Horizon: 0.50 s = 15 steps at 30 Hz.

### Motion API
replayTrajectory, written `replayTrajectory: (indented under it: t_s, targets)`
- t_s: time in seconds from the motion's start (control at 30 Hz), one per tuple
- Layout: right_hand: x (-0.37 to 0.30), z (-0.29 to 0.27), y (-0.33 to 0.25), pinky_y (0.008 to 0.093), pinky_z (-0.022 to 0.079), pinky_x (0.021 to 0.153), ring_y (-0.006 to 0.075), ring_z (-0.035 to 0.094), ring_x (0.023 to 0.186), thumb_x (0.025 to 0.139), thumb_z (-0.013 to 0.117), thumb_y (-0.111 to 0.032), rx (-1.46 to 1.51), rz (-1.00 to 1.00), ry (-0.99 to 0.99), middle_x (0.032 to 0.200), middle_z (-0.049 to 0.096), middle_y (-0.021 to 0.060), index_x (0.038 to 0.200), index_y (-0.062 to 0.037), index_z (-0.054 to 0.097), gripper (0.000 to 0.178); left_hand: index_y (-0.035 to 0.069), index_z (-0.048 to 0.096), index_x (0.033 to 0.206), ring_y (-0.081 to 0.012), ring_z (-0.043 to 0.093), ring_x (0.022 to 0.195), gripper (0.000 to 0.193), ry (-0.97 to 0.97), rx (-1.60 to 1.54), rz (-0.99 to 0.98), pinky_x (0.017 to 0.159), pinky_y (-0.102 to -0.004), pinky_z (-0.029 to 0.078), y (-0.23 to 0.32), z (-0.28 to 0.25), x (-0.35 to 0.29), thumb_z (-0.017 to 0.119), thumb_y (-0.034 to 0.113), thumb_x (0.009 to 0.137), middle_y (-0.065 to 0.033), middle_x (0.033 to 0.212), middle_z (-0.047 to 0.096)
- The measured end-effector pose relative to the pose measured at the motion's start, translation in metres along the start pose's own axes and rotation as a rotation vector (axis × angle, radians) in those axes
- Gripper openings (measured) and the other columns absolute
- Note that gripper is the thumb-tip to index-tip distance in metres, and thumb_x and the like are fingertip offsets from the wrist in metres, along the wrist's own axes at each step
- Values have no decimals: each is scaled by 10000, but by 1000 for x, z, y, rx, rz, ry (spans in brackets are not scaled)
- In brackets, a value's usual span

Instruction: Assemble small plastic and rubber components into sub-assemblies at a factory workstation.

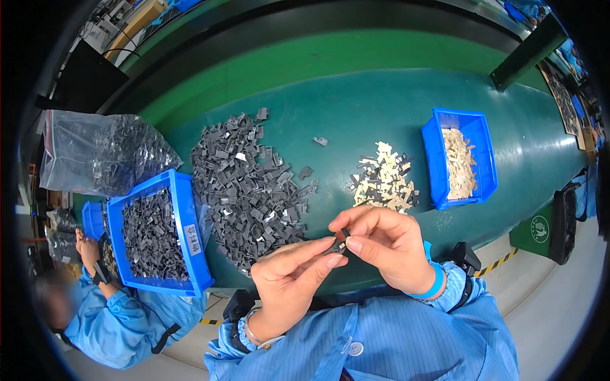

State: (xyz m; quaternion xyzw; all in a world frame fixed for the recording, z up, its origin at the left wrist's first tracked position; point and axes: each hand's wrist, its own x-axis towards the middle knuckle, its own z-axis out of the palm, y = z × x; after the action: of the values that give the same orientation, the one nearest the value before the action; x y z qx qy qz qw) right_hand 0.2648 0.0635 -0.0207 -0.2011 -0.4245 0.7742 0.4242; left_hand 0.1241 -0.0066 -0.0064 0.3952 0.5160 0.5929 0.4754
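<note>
Both hands are closed in a fingertip pinch on one small dark plastic part (338, 242), held up just above the workbench (356, 105), near the middle of its near edge. The left hand (289, 272) has thumb and forefinger nearly together on one side of it; the right hand (393, 249) pinches it from the other, a bright blue wristband (436, 284) at the wrist. The part's exact shape I can't make out, as fingertips cover much of it.

Just beyond the right hand, away from the near edge, lies a small heap of cream-coloured pieces (384, 174) with dark bits mixed in. To its right stands a blue plastic bin (434, 166) holding pale pieces (459, 166). A much bigger heap of dark grey plastic parts (238, 184) spreads left of the hands, from close to the near edge toward the far edge; a stray grey part (320, 141) lies apart between the two heaps.

Further left is a larger blue bin (196, 244) of dark parts, with a clear plastic bag (95, 155) of more dark parts toward the far edge. Beyond that bin, a co-worker's hand (87, 249) is raised near a smaller blue bin (93, 219).
</note>
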Motion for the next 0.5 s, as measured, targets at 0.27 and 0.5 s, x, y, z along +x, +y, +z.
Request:
replayTrajectory:
  t_s: [0.27, 0.5]
  targets:
    - [0, 5, -4, 293, 463, 764, 161, 546, 899, 796, 546, 65, 1, 79, 66, 997, 564, 155, 801, -6, 534, 71, -53, 607, 992, -209, 642, 789, 248, 3, -75, -55, 661, -251, 534, -1, 1, 1, 612, -96, 747, -170, 902, 629]
    - [-1, 1, 0, 255, 494, 717, 128, 570, 801, 812, 549, 47, -44, 23, 20, 1012, 534, 137, 861, 37, 528, 55, -58, 608, 985, -209, 640, 799, 239, -1, -87, -50, 665, -251, 533, -1, 1, 1, 611, -96, 748, -172, 904, 630]
